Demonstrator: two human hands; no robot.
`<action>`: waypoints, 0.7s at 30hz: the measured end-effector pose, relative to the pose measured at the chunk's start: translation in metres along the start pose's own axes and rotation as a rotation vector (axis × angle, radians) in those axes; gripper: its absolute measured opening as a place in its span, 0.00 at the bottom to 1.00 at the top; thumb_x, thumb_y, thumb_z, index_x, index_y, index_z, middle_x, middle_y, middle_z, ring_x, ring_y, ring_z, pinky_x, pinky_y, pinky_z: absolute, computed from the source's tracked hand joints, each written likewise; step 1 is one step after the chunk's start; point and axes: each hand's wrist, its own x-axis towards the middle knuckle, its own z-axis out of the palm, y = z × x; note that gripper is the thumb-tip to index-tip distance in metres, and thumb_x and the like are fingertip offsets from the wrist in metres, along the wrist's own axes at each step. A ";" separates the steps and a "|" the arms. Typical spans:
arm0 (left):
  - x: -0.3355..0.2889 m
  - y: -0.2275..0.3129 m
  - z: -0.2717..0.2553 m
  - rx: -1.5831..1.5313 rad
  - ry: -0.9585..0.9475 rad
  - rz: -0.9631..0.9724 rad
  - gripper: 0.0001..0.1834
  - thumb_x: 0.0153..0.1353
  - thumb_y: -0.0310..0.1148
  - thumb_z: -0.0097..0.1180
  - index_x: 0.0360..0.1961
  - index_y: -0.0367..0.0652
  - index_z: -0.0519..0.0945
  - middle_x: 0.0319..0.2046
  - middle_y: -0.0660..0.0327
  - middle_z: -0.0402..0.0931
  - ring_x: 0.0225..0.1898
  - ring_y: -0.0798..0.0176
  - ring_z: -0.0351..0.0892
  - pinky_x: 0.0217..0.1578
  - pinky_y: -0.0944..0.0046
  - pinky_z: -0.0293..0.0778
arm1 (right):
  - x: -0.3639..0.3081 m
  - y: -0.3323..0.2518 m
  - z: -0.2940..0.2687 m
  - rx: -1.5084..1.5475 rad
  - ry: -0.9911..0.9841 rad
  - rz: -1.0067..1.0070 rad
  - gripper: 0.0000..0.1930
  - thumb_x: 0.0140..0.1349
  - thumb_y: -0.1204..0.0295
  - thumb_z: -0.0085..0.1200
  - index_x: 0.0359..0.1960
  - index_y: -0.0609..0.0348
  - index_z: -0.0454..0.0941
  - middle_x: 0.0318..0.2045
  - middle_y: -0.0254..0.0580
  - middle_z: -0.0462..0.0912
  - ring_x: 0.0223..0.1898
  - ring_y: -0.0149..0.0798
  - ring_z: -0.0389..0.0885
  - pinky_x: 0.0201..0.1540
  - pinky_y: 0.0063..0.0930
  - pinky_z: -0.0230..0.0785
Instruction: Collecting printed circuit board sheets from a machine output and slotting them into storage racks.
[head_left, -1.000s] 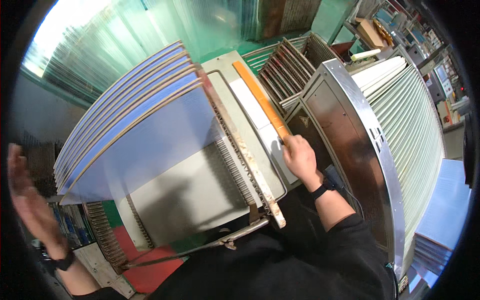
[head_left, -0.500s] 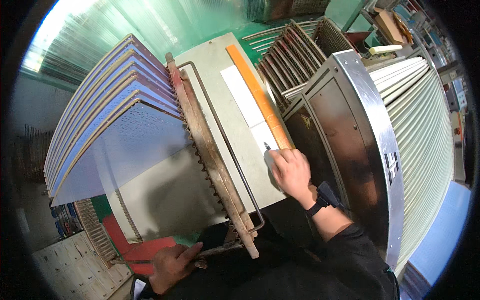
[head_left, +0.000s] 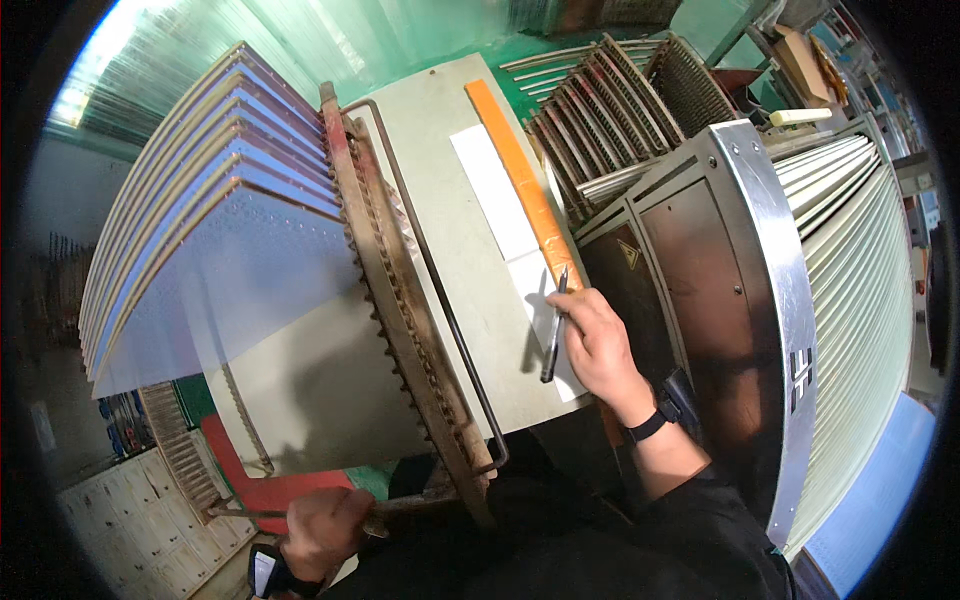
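Note:
My right hand pinches a dark pen over a strip of white paper. The pen's upper tip reaches the edge of an orange strip lying along the paper. Both strips rest on a pale grey flat surface. My left hand is closed around a thin metal bar at the near end of a worn slotted rack. Blue translucent panels with pale edges stand in the rack, fanned out to the left.
A metal-framed cabinet stands close on the right, with a dense row of pale sheets beyond it. Rusty slotted racks are at the back. A bent metal rod runs alongside the near rack. White drawers sit at lower left.
My right hand has lifted slightly and turned the pen, so its length now shows. The left hand's thumb has drawn in around the bar. The whole view has shifted slightly.

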 end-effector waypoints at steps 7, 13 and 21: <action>0.042 -0.014 -0.035 0.130 -0.163 -0.144 0.16 0.36 0.30 0.66 0.31 0.44 0.80 0.22 0.55 0.76 0.29 0.43 0.78 0.29 0.48 0.71 | 0.048 0.000 0.028 0.055 0.165 0.214 0.19 0.56 0.80 0.60 0.51 0.61 0.74 0.37 0.47 0.75 0.34 0.44 0.79 0.39 0.34 0.74; 0.061 -0.065 -0.048 0.223 0.155 -0.050 0.15 0.32 0.29 0.64 0.27 0.42 0.77 0.24 0.54 0.75 0.29 0.42 0.75 0.30 0.49 0.70 | 0.119 0.022 0.057 0.798 0.367 0.301 0.12 0.71 0.70 0.52 0.48 0.67 0.74 0.35 0.38 0.82 0.34 0.26 0.77 0.38 0.21 0.71; 0.064 -0.126 -0.062 0.099 0.205 -0.054 0.23 0.33 0.44 0.59 0.27 0.35 0.78 0.25 0.50 0.73 0.28 0.39 0.72 0.31 0.46 0.70 | 0.186 0.042 0.084 0.593 0.519 0.218 0.08 0.68 0.71 0.56 0.40 0.65 0.77 0.32 0.31 0.78 0.32 0.22 0.71 0.37 0.20 0.67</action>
